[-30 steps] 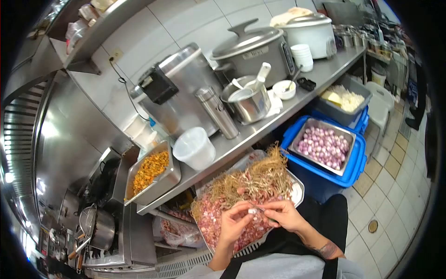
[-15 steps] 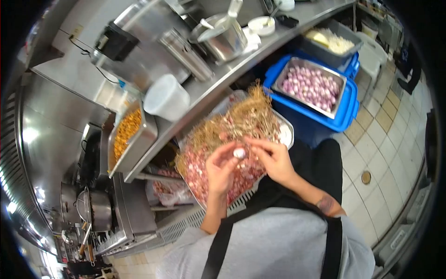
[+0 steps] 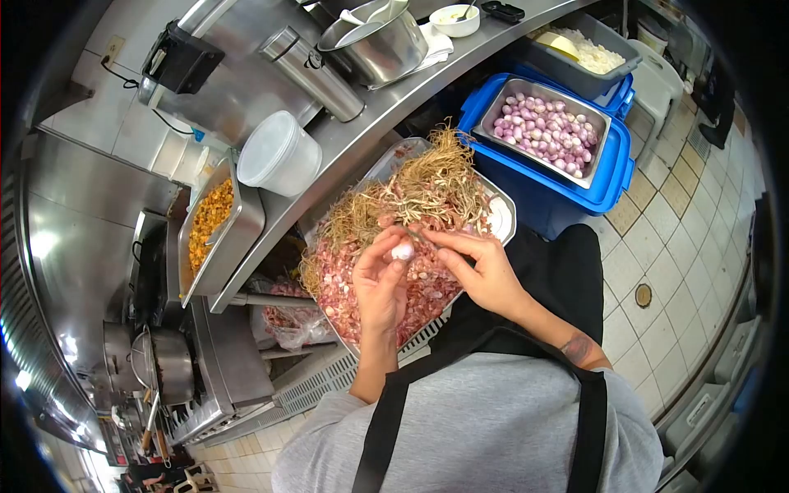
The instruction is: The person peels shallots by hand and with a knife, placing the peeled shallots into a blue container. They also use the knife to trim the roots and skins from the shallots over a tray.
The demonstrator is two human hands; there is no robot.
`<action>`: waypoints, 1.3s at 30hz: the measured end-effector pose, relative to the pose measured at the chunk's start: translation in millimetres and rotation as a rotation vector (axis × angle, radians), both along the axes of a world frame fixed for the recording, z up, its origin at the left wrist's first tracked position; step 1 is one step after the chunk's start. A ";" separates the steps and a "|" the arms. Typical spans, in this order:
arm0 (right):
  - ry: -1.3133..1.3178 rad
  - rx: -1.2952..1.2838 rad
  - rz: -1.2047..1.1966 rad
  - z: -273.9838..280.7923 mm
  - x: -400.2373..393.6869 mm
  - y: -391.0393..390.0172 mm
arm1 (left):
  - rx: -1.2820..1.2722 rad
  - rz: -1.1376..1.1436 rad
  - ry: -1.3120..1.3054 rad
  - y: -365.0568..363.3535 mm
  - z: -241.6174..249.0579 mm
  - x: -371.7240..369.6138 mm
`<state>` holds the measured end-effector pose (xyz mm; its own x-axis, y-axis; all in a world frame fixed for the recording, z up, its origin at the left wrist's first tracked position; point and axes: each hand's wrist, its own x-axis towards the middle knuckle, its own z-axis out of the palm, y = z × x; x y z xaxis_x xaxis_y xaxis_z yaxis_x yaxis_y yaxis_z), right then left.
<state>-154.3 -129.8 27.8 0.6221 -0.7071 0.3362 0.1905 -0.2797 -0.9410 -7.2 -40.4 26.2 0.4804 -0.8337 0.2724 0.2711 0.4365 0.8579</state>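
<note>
My left hand (image 3: 380,287) pinches a pale, peeled shallot (image 3: 402,250) between thumb and fingers. Close beside it, my right hand (image 3: 485,271) has its thumb and fingers closed together, their tips almost at the shallot; what they grip is too small and dark to name. Both hands are above a large tray (image 3: 507,228) on my lap side, heaped with reddish shallot skins and pieces (image 3: 427,300). Dry, straw-coloured roots and stalks (image 3: 436,185) lie along its far part.
Right of the tray, a steel pan (image 3: 606,135) of peeled purple shallots sits on a blue lid (image 3: 616,185). A grey tub (image 3: 629,66) stands behind. The steel counter (image 3: 370,131) carries a plastic tub (image 3: 279,156), a pot (image 3: 374,53) and a pan of orange food (image 3: 212,222).
The view has shifted slightly, so surroundings appear a little further left and up. My left hand still holds the shallot, and my right hand stays close to it.
</note>
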 end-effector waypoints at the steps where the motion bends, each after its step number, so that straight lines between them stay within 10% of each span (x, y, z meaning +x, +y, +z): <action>1: 0.013 -0.010 0.049 4.0 -1.9 0.8 | 0.015 0.011 0.011 0.3 -1.1 1.1; 14: -0.138 -0.118 -0.010 -0.4 4.8 12.5 | -0.047 0.053 0.028 5.9 -7.7 -13.4; 20: -0.152 0.510 0.276 6.4 -2.8 6.6 | 0.028 0.059 0.123 2.5 10.7 -25.4; 39: -0.180 -0.127 0.122 2.3 2.4 10.0 | 0.021 -0.002 0.240 6.6 -0.2 -11.3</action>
<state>-151.9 -119.9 30.1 0.6227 -0.5756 0.5301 0.3911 -0.3578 -0.8479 -18.5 -33.8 26.0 0.5279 -0.8388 0.1334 0.4691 0.4189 0.7775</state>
